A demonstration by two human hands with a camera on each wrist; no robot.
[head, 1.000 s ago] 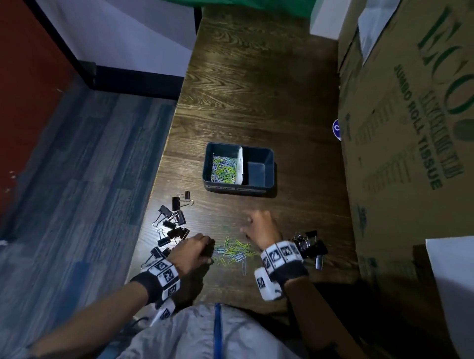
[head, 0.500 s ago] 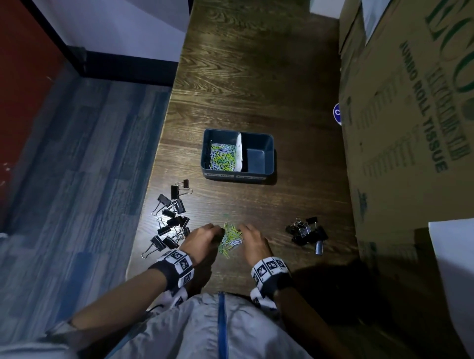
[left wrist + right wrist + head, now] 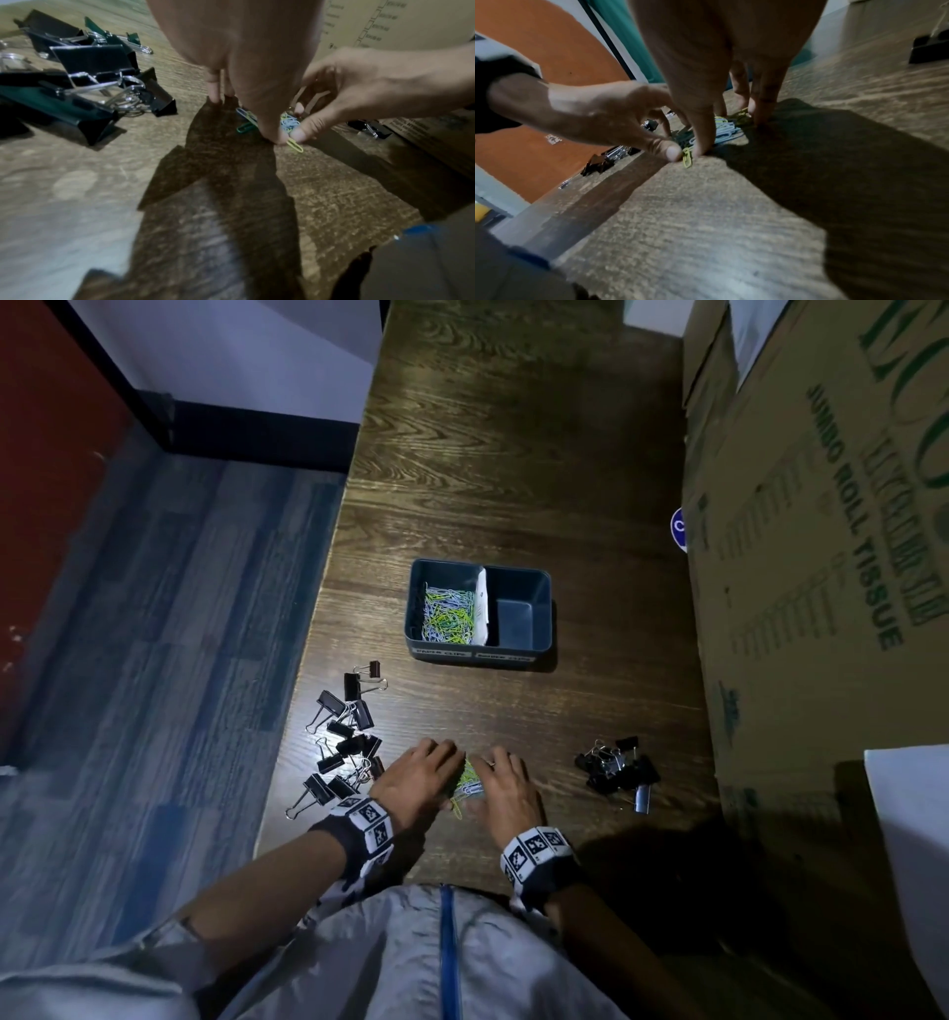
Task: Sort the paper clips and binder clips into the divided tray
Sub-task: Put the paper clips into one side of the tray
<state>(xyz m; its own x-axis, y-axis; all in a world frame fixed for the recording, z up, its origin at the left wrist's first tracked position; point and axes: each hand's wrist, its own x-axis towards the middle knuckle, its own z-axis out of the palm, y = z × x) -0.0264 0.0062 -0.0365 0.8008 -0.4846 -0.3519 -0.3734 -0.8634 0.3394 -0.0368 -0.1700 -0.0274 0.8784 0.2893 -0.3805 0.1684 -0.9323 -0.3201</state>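
1. While the left hand (image 3: 418, 780) and right hand (image 3: 506, 788) curl half-closed round the loose paper clips (image 3: 470, 780), well apart from the tray (image 3: 480, 654), a weak squeeze may drop some.
2. Strays could land among the binder clips (image 3: 346, 742).

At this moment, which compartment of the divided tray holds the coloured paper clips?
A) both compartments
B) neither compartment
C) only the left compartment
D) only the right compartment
C: in the head view the paper clips lie in the left compartment of the divided tray, left of the white divider, while the right compartment shows only its bare blue floor.
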